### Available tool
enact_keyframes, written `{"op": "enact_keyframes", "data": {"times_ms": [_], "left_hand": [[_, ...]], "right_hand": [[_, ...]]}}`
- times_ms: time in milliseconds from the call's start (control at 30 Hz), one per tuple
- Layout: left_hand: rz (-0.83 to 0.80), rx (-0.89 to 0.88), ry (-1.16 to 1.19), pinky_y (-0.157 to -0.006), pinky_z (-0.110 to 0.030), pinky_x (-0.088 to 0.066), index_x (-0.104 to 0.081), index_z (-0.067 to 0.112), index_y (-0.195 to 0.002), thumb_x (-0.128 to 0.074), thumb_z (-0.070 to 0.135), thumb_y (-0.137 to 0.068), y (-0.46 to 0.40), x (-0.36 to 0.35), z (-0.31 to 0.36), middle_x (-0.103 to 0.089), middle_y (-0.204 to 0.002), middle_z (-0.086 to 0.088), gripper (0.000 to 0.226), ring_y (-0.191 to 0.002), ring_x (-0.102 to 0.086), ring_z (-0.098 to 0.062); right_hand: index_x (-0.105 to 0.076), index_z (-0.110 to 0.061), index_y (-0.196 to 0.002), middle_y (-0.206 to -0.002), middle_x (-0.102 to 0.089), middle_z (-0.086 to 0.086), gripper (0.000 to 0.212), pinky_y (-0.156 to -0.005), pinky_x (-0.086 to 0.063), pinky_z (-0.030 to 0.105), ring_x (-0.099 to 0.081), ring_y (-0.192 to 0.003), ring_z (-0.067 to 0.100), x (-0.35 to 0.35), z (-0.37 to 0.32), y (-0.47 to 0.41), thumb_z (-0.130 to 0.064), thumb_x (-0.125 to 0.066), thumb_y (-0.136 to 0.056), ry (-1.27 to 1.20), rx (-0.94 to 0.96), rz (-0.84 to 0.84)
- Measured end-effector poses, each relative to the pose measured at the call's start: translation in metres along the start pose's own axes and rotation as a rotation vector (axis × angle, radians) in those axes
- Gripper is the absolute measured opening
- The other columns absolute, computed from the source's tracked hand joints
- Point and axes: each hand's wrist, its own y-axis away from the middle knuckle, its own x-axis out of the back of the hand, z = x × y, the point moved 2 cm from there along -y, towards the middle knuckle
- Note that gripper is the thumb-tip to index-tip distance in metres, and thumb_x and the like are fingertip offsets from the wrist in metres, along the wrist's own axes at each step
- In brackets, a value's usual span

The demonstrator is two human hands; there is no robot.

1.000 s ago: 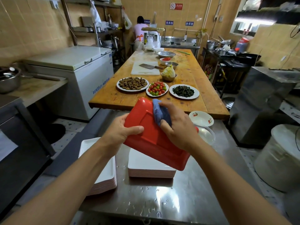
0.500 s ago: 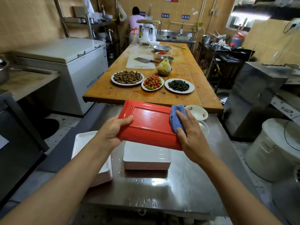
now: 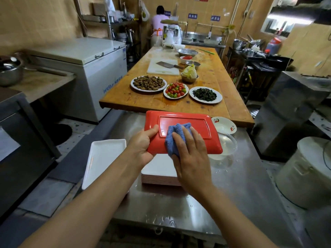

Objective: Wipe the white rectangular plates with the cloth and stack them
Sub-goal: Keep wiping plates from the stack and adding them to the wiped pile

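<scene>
My left hand point(image 3: 141, 147) clamps the left edge of the plate point(image 3: 184, 122), red underside up, above the near stack point(image 3: 159, 173) on the counter point(image 3: 232, 194). My right hand point(image 3: 192, 154) fingers press the cloth point(image 3: 174, 137) flat, to wipe it.

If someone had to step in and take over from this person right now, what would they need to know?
Left hand grips the left edge of a rectangular plate, red underside up, held above the steel table.
Right hand presses the blue cloth onto that underside.
Two piles of white plates sit on the table: left stack, and middle stack under the held plate.
Which pile is already wiped cannot be told.
Left: finish wiping this plate, stack it, continue with the rest.
</scene>
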Motion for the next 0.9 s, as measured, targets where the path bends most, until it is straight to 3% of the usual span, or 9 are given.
{"op": "enact_keyframes", "data": {"times_ms": [100,167,267,333,533,700,800,900], "left_hand": [[-0.079,0.021,0.115,-0.065,-0.031,-0.056,-0.060,0.009,-0.109,-0.040,0.025,-0.100,0.003,0.005,-0.004,-0.072,-0.091,-0.011,0.027,-0.079,-0.071,-0.020],[-0.144,0.025,0.155,-0.074,-0.028,-0.055,-0.061,0.008,-0.116,-0.032,0.031,-0.101,0.004,0.010,-0.004,-0.071,-0.104,-0.010,0.039,-0.091,-0.069,-0.017],[-0.069,-0.071,0.141,-0.061,-0.025,-0.057,-0.063,0.015,-0.104,-0.035,0.028,-0.101,0.004,0.022,0.002,-0.075,-0.089,-0.004,0.031,-0.080,-0.072,-0.014],[-0.017,-0.142,0.107,-0.059,-0.027,-0.057,-0.060,0.017,-0.105,-0.036,0.023,-0.101,0.005,0.030,0.007,-0.073,-0.086,-0.003,0.025,-0.075,-0.072,-0.014],[0.121,-0.192,0.099,-0.060,-0.036,-0.055,-0.059,0.018,-0.105,-0.041,0.023,-0.100,0.012,0.066,0.024,-0.074,-0.080,-0.004,0.019,-0.070,-0.071,-0.018],[0.202,-0.192,0.111,-0.070,-0.039,-0.054,-0.062,0.019,-0.101,-0.043,0.023,-0.099,0.016,0.092,0.029,-0.074,-0.082,-0.004,0.019,-0.075,-0.071,-0.019],[0.233,-0.185,0.136,-0.071,-0.041,-0.053,-0.061,0.019,-0.102,-0.043,0.023,-0.100,0.018,0.103,0.032,-0.071,-0.093,-0.007,0.019,-0.083,-0.068,-0.022],[0.262,-0.188,0.124,-0.077,-0.043,-0.052,-0.058,0.018,-0.109,-0.042,0.023,-0.100,0.022,0.116,0.037,-0.067,-0.102,-0.010,0.019,-0.090,-0.065,-0.024]], "right_hand": [[-0.049,-0.011,-0.135,-0.146,-0.040,0.015,0.049,-0.113,-0.027,0.047,-0.033,-0.136,0.036,-0.008,-0.028,-0.010,-0.029,-0.053,-0.089,-0.036,0.027,-0.038],[-0.040,-0.015,-0.142,-0.152,-0.030,0.009,0.053,-0.118,-0.013,0.041,-0.021,-0.143,0.030,-0.010,-0.040,-0.019,-0.037,-0.039,-0.093,-0.066,0.026,-0.109],[-0.022,-0.025,-0.149,-0.158,-0.012,-0.001,0.058,-0.116,0.009,0.032,0.000,-0.146,0.017,-0.015,-0.045,-0.035,-0.043,-0.025,-0.093,-0.091,0.037,-0.205],[-0.016,-0.030,-0.149,-0.159,-0.006,-0.006,0.060,-0.115,0.010,0.032,0.004,-0.146,0.013,-0.020,-0.041,-0.045,-0.046,-0.020,-0.091,-0.103,0.024,-0.246],[-0.014,-0.027,-0.150,-0.159,-0.003,-0.008,0.062,-0.117,0.004,0.033,0.003,-0.146,0.013,-0.033,-0.007,-0.048,-0.046,-0.015,-0.091,-0.093,-0.062,-0.264],[-0.025,-0.011,-0.147,-0.155,-0.022,0.005,0.048,-0.112,-0.016,0.023,-0.023,-0.140,0.018,-0.051,0.005,-0.030,-0.025,-0.032,-0.102,-0.414,-0.213,-0.203],[-0.046,-0.008,-0.132,-0.127,-0.051,0.004,0.035,-0.092,-0.029,0.016,-0.046,-0.117,0.021,-0.059,0.004,-0.028,-0.015,-0.036,-0.100,-0.569,-0.305,-0.131],[-0.053,-0.014,-0.112,-0.100,-0.056,-0.002,0.021,-0.078,-0.038,0.025,-0.055,-0.092,0.018,-0.067,0.005,-0.031,-0.014,-0.037,-0.100,-0.607,-0.339,-0.136]]}}
